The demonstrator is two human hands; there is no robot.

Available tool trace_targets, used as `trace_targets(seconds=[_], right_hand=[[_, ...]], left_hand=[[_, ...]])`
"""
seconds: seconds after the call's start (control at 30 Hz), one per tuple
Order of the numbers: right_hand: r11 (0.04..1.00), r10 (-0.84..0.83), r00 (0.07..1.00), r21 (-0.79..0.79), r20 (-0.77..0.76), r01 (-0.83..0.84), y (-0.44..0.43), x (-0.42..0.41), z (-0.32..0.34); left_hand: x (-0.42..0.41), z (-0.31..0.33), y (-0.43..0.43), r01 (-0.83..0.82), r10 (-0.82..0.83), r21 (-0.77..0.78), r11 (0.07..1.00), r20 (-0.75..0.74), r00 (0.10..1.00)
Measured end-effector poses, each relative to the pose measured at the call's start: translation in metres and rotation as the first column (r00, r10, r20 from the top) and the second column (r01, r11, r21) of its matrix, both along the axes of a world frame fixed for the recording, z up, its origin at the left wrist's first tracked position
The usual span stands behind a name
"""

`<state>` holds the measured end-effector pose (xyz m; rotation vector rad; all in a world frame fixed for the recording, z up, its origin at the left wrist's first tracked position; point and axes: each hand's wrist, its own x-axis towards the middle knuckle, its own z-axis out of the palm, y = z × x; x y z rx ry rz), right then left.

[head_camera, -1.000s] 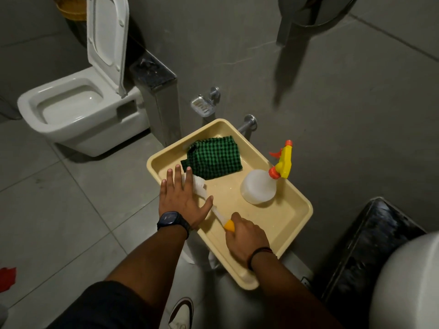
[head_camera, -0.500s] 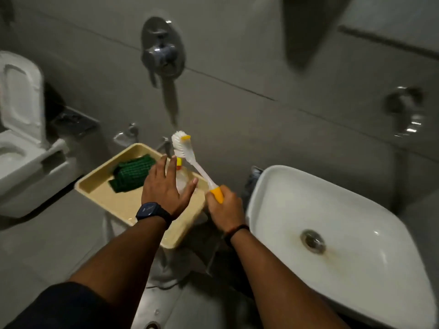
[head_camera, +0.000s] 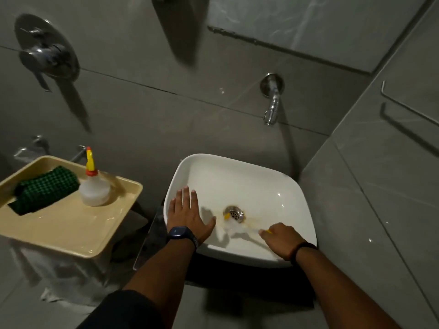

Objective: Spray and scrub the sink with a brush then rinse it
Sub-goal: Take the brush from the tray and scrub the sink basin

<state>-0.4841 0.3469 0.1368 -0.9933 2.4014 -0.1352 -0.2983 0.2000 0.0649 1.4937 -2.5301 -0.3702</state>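
Brush (head_camera: pixel 234 224) now moved from tray (head_camera: pixel 71 233) into sink (head_camera: pixel 249 176); no readable writing.

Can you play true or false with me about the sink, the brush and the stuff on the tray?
1. The right hand holds the brush inside the white sink. True.
2. The spray bottle is in the left hand. False: it stands on the beige tray, and the left hand lies flat and open on the sink's left rim.
3. Water is running from the wall tap. False: no stream shows under the tap.
4. A green checked cloth lies on the tray beside the bottle. True.
5. The brush head is near the drain. True, though it looks blurred.
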Motion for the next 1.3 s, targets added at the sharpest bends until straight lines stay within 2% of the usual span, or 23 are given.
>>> trace_targets(seconds=[0.13,0.2,0.33,0.43,0.47,0.53,0.63,0.73,0.77,0.87,0.93,1.03,1.07,1.13,1.23,1.3], right_hand=[[1.0,-0.013,0.98,-0.02,0.198,0.017,-0.029,0.017,-0.012],[0.999,0.018,0.99,-0.043,0.142,-0.012,-0.057,0.024,-0.021],[0.999,-0.031,0.993,0.017,-0.112,0.034,-0.086,0.007,-0.025],[0.983,-0.156,0.975,0.07,-0.157,0.169,-0.068,-0.019,-0.009],[0.975,-0.197,0.973,0.084,-0.121,0.208,-0.057,-0.025,-0.004],[0.958,-0.244,0.969,0.163,0.043,0.234,-0.041,-0.023,0.012],[0.943,-0.247,0.948,0.274,0.201,0.188,-0.031,-0.008,0.024],[0.958,-0.255,0.932,0.199,0.259,0.207,-0.037,0.0,0.015],[0.965,-0.249,0.942,0.144,0.224,0.22,-0.04,0.002,0.01],[0.979,-0.204,0.978,0.014,-0.049,0.205,-0.053,0.004,-0.013],[0.978,-0.202,0.979,-0.047,-0.018,0.201,-0.065,0.012,-0.024],[0.993,-0.064,0.986,-0.089,0.155,0.079,-0.083,0.04,-0.033],[0.996,-0.006,0.987,-0.083,0.16,0.019,-0.085,0.047,-0.036],[0.998,0.044,0.998,-0.054,0.035,-0.042,-0.079,0.044,-0.037],[0.992,-0.117,0.982,0.034,-0.15,0.123,-0.048,0.009,-0.022],[0.972,-0.196,0.969,0.102,-0.153,0.213,-0.024,-0.014,-0.008]], left_hand=[[0.007,-0.007,-0.004,-0.075,0.075,-0.013,0.997,-0.01,0.997],[0.005,-0.009,-0.005,-0.087,0.087,-0.007,0.996,-0.011,0.996],[0.0,-0.012,-0.009,-0.114,0.114,-0.002,0.993,-0.014,0.993],[0.002,-0.012,-0.011,-0.111,0.111,0.003,0.994,-0.017,0.994],[0.003,-0.012,-0.01,-0.108,0.108,0.004,0.994,-0.011,0.994],[0.003,-0.01,-0.009,-0.106,0.106,-0.001,0.994,0.0,0.994],[0.004,-0.009,-0.007,-0.108,0.108,-0.009,0.994,-0.003,0.994],[0.003,-0.01,-0.006,-0.108,0.108,-0.015,0.994,-0.009,0.994],[0.002,-0.011,-0.007,-0.11,0.109,-0.018,0.994,-0.012,0.994],[0.001,-0.013,-0.008,-0.114,0.114,-0.01,0.993,-0.005,0.994],[0.001,-0.014,-0.007,-0.115,0.115,-0.01,0.993,-0.005,0.993],[0.002,-0.013,-0.008,-0.106,0.106,-0.005,0.994,0.018,0.994],[0.002,-0.013,-0.008,-0.102,0.101,0.0,0.995,0.026,0.995],[0.002,-0.012,-0.009,-0.098,0.097,0.008,0.995,0.028,0.995],[0.004,-0.011,-0.008,-0.088,0.087,0.015,0.996,0.022,0.996],[0.004,-0.01,-0.008,-0.088,0.087,0.023,0.996,0.019,0.996]])
